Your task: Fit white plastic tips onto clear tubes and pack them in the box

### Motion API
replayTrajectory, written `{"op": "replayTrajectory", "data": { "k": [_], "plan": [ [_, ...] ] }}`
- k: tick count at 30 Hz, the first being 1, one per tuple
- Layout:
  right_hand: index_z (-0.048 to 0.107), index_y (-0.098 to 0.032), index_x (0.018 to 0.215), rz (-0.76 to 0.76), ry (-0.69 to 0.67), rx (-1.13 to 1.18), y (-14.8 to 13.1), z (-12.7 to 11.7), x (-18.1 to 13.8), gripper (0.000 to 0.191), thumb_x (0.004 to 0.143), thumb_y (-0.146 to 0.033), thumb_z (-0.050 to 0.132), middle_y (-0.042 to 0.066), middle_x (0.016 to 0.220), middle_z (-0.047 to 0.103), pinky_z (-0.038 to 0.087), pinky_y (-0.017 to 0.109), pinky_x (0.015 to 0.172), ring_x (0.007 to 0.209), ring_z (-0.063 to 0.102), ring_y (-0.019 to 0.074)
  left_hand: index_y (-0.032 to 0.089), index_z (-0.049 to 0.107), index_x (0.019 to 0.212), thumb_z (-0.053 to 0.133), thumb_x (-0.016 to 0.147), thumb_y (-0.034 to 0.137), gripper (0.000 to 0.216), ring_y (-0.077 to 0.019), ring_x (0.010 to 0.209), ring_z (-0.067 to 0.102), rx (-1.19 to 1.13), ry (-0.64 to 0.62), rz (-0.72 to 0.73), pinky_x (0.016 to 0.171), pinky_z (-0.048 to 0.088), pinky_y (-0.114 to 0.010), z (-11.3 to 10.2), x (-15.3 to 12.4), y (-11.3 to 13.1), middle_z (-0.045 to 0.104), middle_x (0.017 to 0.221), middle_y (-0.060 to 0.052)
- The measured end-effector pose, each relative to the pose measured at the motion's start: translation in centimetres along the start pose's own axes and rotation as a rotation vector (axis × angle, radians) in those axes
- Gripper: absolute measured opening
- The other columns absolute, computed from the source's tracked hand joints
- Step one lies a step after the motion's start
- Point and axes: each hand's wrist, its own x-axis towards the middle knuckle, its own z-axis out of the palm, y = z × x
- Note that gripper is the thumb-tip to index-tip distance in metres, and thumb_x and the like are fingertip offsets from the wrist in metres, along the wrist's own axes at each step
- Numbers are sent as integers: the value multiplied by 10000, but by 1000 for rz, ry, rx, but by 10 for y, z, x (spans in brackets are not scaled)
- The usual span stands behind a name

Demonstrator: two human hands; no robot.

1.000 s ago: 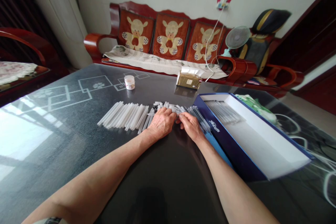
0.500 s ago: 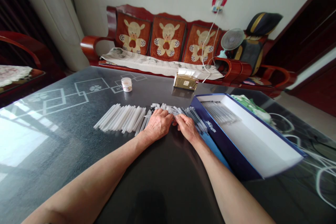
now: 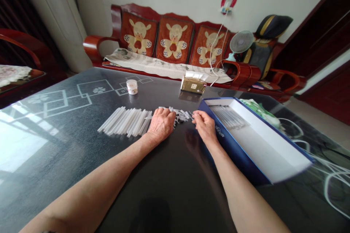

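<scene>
Some refills [image 3: 228,116] lie in box [image 3: 237,147], tubes [image 3: 125,121] wait on worktop [image 3: 82,149]; your left grip [image 3: 161,125] and right grip [image 3: 205,127] curl over loose pieces [image 3: 182,114], and I cannot tell what they hold.

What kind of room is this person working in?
Most likely a home living room: a carved wooden sofa with bear-print cushions stands against the wall, a small fan sits near its end, and the person works at a glossy patterned table.

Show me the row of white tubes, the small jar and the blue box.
row of white tubes [image 3: 125,121], head view, middle of the row
small jar [image 3: 132,87], head view, its side
blue box [image 3: 237,153], head view, its near outer wall
</scene>
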Motion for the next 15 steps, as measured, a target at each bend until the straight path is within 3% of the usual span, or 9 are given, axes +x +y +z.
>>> {"op": "replayTrajectory", "data": {
  "k": [2, 5, 9, 15],
  "plan": [
    [669, -178, 944, -57, 113, -73, 6, -8, 5, 290, 805, -412, 567, 46, 812, 688, 501, 295, 630, 650, 622, 168, 192, 660, 995, 389, 952, 255, 282, -234, 841, 502, 20, 23, -56, 783, 357, -369, -2, 1, -4, 616, 873, -88],
    [686, -185, 905, -192, 120, -210, 12, -12, 4, 227, 809, -350, 562, 62, 879, 690, 516, 325, 744, 732, 633, 182, 193, 655, 990, 387, 952, 256, 278, -231, 838, 507, 42, 61, -108, 780, 358, -368, -4, 3, -8, 618, 867, -84],
    [694, -208, 915, -374, -1, -377, 8, -2, -3, 191, 838, -260, 527, 67, 926, 681, 524, 334, 797, 789, 637, 191, 194, 652, 984, 394, 948, 246, 265, -230, 839, 512, 43, 54, -114, 774, 358, -369, -4, 2, -9, 618, 866, -83],
    [642, -216, 1123, -558, -270, -595, 2, 17, -7, 386, 839, -97, 408, 99, 1096, 630, 502, 376, 936, 1032, 600, 218, 192, 651, 984, 407, 940, 241, 252, -246, 862, 511, 0, 27, -100, 783, 361, -385, -2, 2, -6, 616, 888, -90]
  ]
}}
